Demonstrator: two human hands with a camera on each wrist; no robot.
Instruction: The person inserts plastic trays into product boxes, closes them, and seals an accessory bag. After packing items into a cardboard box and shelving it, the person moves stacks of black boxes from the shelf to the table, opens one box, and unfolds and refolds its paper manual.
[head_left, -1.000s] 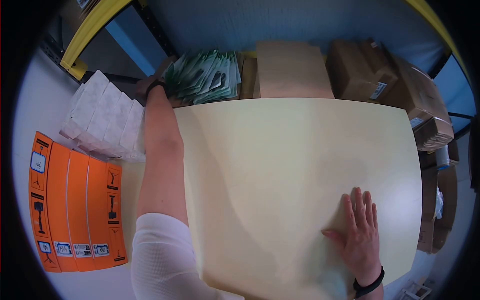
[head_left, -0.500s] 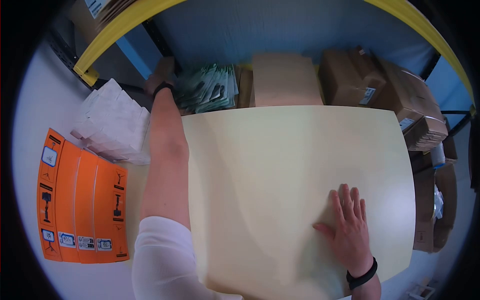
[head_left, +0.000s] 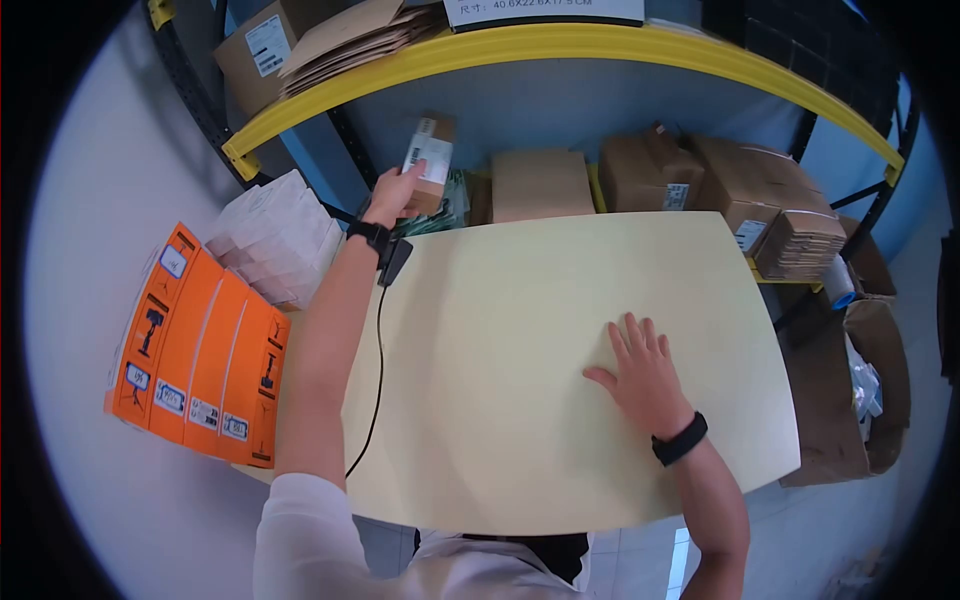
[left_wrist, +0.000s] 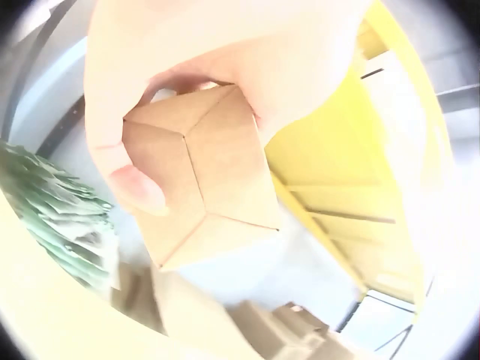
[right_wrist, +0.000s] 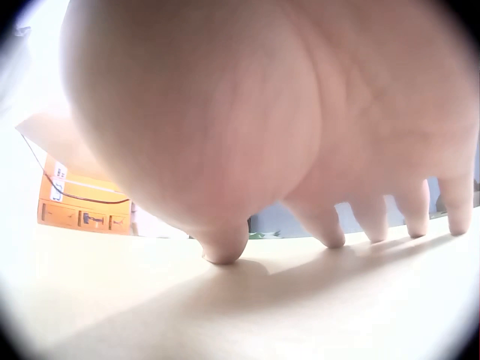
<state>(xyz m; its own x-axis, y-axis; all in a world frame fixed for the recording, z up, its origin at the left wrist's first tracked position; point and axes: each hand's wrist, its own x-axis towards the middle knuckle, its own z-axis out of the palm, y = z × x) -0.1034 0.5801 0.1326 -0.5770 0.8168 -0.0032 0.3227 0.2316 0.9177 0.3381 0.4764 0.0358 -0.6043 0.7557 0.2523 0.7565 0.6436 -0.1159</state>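
Observation:
A small brown cardboard box point(head_left: 430, 165) with a white label is gripped by my left hand point(head_left: 397, 192) above the far left part of the table. In the left wrist view the box's folded end point(left_wrist: 202, 180) faces the camera, with fingers and thumb around its sides. My right hand point(head_left: 645, 375) rests on the pale table point(head_left: 520, 400) with its fingers spread. From the right wrist view, the fingertips point(right_wrist: 330, 236) touch the tabletop and the palm is raised off it. Below the held box lie green-and-white packets point(head_left: 455, 205), partly hidden by it.
Orange boxes point(head_left: 205, 360) and white boxes point(head_left: 275, 235) stand along the left side. Larger cardboard boxes point(head_left: 650, 170) line the shelf behind the table. A yellow shelf beam point(head_left: 560, 42) crosses overhead. A black cable point(head_left: 378, 380) hangs from the left wrist. An open carton point(head_left: 830, 400) stands at the right.
My left hand has come back from the dark shelf corner and now holds the small box up in view. The head view has shifted; my right hand stays spread on the table.

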